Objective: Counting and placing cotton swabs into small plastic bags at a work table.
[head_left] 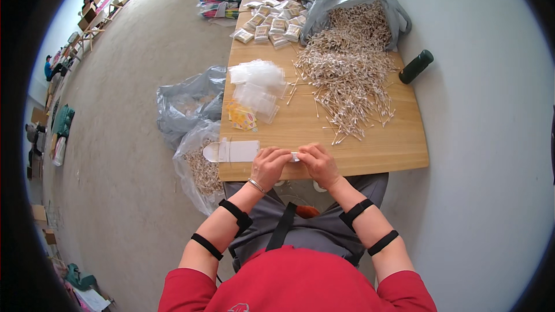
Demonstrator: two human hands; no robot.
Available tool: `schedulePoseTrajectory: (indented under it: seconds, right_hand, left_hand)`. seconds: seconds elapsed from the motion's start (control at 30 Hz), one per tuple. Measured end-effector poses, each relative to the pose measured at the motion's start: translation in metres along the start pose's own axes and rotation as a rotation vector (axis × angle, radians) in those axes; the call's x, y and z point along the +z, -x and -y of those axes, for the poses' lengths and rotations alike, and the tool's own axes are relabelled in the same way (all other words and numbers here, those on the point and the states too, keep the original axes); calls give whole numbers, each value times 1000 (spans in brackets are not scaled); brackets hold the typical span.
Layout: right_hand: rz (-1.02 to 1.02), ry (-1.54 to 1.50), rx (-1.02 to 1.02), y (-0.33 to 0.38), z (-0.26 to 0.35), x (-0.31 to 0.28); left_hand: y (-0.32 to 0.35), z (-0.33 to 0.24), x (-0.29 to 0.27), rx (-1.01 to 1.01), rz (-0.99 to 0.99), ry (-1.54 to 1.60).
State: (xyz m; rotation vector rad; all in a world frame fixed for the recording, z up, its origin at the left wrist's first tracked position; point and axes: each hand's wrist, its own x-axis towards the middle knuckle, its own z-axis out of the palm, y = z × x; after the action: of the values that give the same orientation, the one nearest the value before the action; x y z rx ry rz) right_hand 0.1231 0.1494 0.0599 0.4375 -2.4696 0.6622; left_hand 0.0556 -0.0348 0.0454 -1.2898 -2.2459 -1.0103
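Note:
At the table's near edge, my left hand [270, 165] and my right hand [317, 164] are close together, fingertips pinched on either side of a small clear plastic packet [295, 157]. Its contents are mostly covered by my fingers. Just left of my left hand lies a flat white piece [240, 151] with a rounded end, reaching past the table's left edge. Beyond it are yellow printed cards [241, 117] and a stack of clear plastic bags [257, 81]. A large heap of loose cotton swabs [347, 75] spreads over the table's right side.
The heap spills from a grey plastic bag [402, 14]. Farther back, many filled swab packets [277, 23] lie piled. A dark green cylinder [416, 67] stands by the right wall. Left of the wooden table [399, 150], plastic bags [193, 101] sit on the floor, one holding swabs.

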Motion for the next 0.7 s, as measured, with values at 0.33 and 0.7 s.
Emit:
schedulePoseTrajectory:
  seconds: [0.33, 0.7]
  right_hand:
    - [217, -766, 735, -25, -13, 5]
    - [393, -1076, 958, -28, -18, 9]
  left_hand:
    - [-8, 7, 8, -981, 133, 1009]
    - [-8, 7, 5, -1134, 97, 1106]
